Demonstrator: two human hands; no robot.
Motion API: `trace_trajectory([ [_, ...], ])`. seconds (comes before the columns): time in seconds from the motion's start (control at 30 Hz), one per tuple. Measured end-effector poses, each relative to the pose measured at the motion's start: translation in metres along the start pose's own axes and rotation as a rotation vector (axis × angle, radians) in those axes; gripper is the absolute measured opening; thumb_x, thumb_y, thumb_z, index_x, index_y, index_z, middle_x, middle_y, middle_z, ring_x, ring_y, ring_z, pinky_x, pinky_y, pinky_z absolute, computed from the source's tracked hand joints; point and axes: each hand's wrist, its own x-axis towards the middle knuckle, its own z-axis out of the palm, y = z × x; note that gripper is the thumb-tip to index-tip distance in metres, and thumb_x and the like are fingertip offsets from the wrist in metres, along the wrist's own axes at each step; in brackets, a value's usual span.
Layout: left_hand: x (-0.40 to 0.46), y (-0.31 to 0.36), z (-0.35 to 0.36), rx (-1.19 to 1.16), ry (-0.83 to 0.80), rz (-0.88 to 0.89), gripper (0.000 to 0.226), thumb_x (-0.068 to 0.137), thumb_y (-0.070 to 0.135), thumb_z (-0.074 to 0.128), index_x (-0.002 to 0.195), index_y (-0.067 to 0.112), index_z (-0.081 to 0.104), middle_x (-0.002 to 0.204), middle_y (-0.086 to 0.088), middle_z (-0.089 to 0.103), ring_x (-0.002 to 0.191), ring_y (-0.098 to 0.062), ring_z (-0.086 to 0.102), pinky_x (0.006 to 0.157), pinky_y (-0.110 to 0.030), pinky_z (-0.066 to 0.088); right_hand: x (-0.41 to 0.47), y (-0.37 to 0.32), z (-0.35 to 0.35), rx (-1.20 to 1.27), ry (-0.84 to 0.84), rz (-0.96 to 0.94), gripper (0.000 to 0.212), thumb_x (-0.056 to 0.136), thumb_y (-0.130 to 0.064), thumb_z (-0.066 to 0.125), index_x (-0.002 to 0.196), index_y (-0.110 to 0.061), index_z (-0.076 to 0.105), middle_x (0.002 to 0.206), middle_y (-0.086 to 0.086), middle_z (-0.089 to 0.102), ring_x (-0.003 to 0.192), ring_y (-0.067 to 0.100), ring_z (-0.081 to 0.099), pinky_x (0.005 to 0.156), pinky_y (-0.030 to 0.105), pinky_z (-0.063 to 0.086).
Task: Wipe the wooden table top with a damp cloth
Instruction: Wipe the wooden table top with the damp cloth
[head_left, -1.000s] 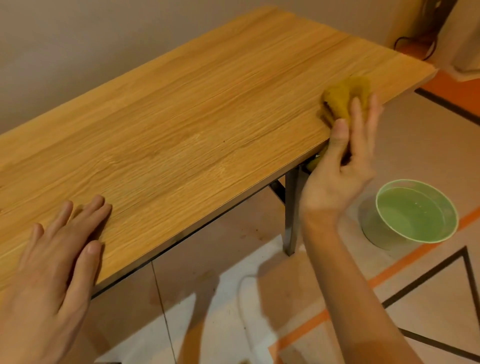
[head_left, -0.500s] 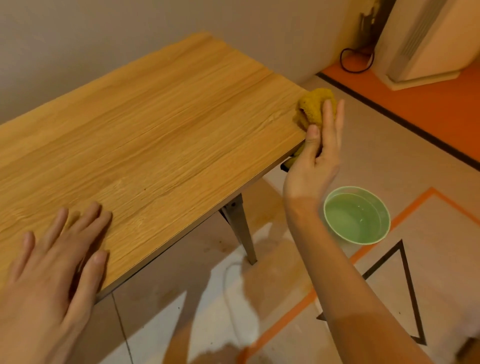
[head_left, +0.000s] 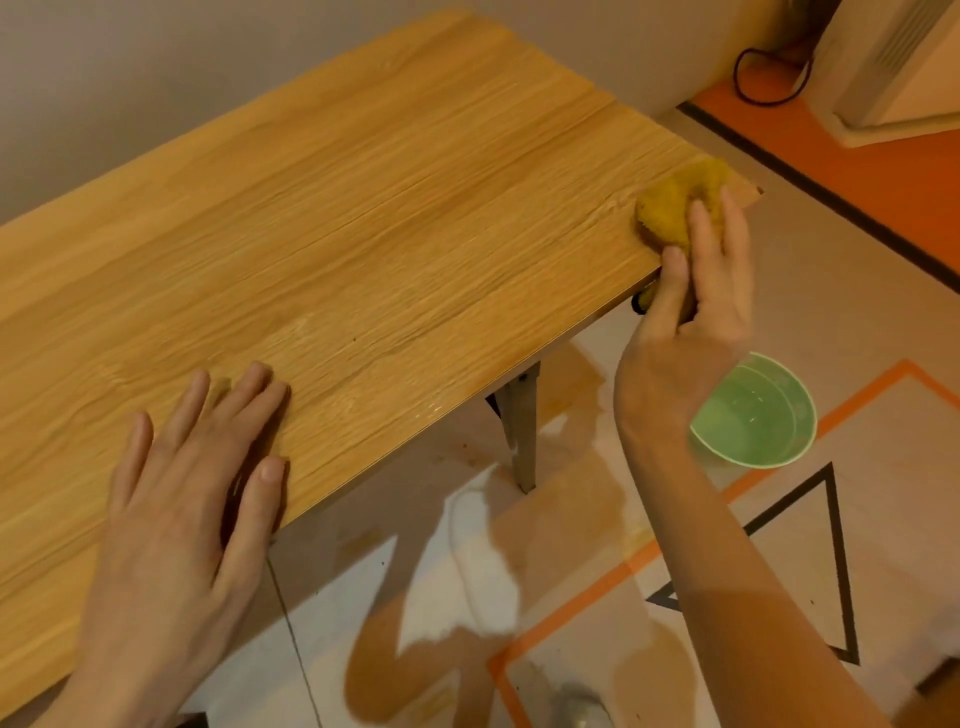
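1. Room corner: plain wall behind, pale floor (head_left: 597, 519) with orange and black tape lines, orange floor patch at top right.
2. Wooden table top (head_left: 363, 218) runs from lower left to upper right; left end cut off by the frame. One metal leg (head_left: 522, 431) shows under the near edge; other legs hidden.
3. Yellow cloth (head_left: 670, 208) sits bunched at the table's near right corner, part of it hanging over the near edge below the thumb. Dampness hard to judge.
4. Right hand (head_left: 691, 312) grips the cloth: fingers close together on top, thumb pressing from the near side. Fingertips slightly blurred.
5. Left hand (head_left: 182, 493) lies flat on the table near its front edge, fingers spread, palm down, holding nothing.
6. Green bowl (head_left: 763, 415) with clear liquid stands on the floor, partly hidden by the right wrist.
7. Top right: white appliance (head_left: 904, 62), cut off, and a black cable loop (head_left: 769, 78) on the orange floor.
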Motion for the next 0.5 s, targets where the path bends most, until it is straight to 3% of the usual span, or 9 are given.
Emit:
trace_trajectory([
  [0.13, -0.003, 0.004, -0.009, -0.026, 0.035, 0.020, 0.050, 0.105, 0.043, 0.026, 0.151, 0.031, 0.039, 0.160, 0.014, 0.031, 0.155, -0.006, 0.009, 0.126, -0.031, -0.005, -0.053, -0.026, -0.014, -0.011, -0.242, -0.135, 0.032, 0.099, -0.005, 0.052, 0.129, 0.006, 0.057, 0.142, 0.017, 0.048, 0.136, 0.038, 0.044, 0.113, 0.047, 0.038],
  [0.33, -0.042, -0.028, -0.028, 0.006, 0.066, -0.052, 0.049, 0.106, 0.040, 0.027, 0.150, 0.027, 0.042, 0.160, 0.011, 0.033, 0.155, -0.006, 0.010, 0.126, -0.032, -0.002, -0.110, -0.063, -0.013, -0.064, -0.336, -0.274, 0.030, 0.099, -0.004, 0.050, 0.128, 0.002, 0.057, 0.133, 0.026, 0.052, 0.123, 0.041, 0.049, 0.105, 0.042, 0.040],
  [0.5, -0.090, -0.074, -0.051, 0.004, 0.093, -0.172, 0.053, 0.106, 0.046, 0.022, 0.150, 0.026, 0.041, 0.161, 0.011, 0.032, 0.155, -0.008, 0.012, 0.127, -0.035, -0.001, -0.171, -0.097, -0.010, -0.086, -0.438, -0.319, 0.033, 0.104, -0.017, 0.045, 0.133, -0.004, 0.054, 0.138, 0.011, 0.042, 0.122, 0.032, 0.042, 0.105, 0.040, 0.041],
])
